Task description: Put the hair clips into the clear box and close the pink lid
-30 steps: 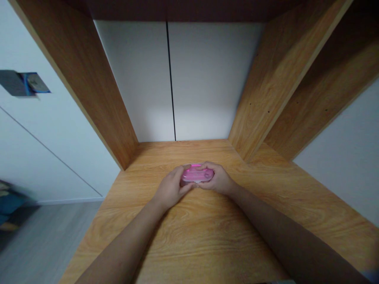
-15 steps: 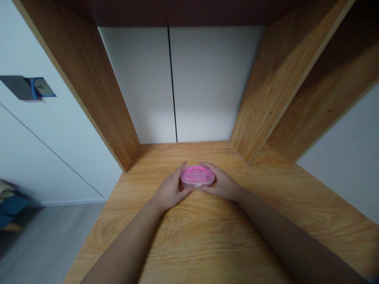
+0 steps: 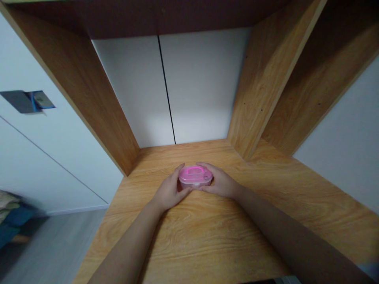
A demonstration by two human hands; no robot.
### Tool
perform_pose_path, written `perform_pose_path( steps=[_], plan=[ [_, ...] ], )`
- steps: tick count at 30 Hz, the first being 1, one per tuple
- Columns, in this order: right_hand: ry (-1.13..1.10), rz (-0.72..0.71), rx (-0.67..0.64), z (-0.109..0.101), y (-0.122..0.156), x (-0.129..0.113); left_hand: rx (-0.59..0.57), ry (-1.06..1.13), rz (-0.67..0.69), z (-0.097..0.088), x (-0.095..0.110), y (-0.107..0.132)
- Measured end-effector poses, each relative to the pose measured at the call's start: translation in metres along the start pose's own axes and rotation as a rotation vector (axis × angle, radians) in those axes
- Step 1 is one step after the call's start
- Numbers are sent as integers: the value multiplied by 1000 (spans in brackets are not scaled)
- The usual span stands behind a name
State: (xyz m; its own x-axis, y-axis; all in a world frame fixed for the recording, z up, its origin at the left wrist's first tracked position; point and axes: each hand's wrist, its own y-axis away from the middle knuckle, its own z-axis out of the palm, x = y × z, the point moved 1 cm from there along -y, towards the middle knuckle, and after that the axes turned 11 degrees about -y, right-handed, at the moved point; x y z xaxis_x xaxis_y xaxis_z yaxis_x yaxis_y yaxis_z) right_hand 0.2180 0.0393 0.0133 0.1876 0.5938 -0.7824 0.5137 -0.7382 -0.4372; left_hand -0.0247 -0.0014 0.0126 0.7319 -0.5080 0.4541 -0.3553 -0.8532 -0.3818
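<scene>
A small oval plastic box (image 3: pixel 195 176) with a pink lid and a bright pink handle sits upright on the wooden desktop (image 3: pixel 189 232). Its sides look translucent, and a pale clasp shows at the front. My left hand (image 3: pixel 169 190) curves around the box's left end, with the thumb along the front and fingers behind. Around the right end, my right hand (image 3: pixel 222 181) grips it in the same way. The lid lies closed between both hands. What the box contains cannot be made out.
Wooden uprights, left (image 3: pixel 89 106) and right (image 3: pixel 260 94), flank the desktop's back, with a dark shelf (image 3: pixel 177 17) overhead. White panels (image 3: pixel 195 86) close the back. At left, a wall socket opening (image 3: pixel 32 101) shows wires. Blurred cloth-like items (image 3: pixel 13 217) lie near the floor.
The view has tilted and shifted slightly. Both hands keep the same hold on the box, which stays in about the same place on the desktop.
</scene>
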Motion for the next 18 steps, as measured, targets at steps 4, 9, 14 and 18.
perform_pose_path(
  steps=[4, 9, 14, 18],
  plan=[
    [-27, 2, 12, 2, 1, 2, -1, 0, -6, -1, 1, 0],
    [-22, 1, 20, 1, 1, 3, 11, 2, 5, -1, 1, 0],
    [9, -5, 11, 1, 1, 0, 20, 3, 9, 0, 0, 0],
    [19, -2, 5, 2, 0, 0, 17, 13, 17, 0, -1, 0]
  ],
)
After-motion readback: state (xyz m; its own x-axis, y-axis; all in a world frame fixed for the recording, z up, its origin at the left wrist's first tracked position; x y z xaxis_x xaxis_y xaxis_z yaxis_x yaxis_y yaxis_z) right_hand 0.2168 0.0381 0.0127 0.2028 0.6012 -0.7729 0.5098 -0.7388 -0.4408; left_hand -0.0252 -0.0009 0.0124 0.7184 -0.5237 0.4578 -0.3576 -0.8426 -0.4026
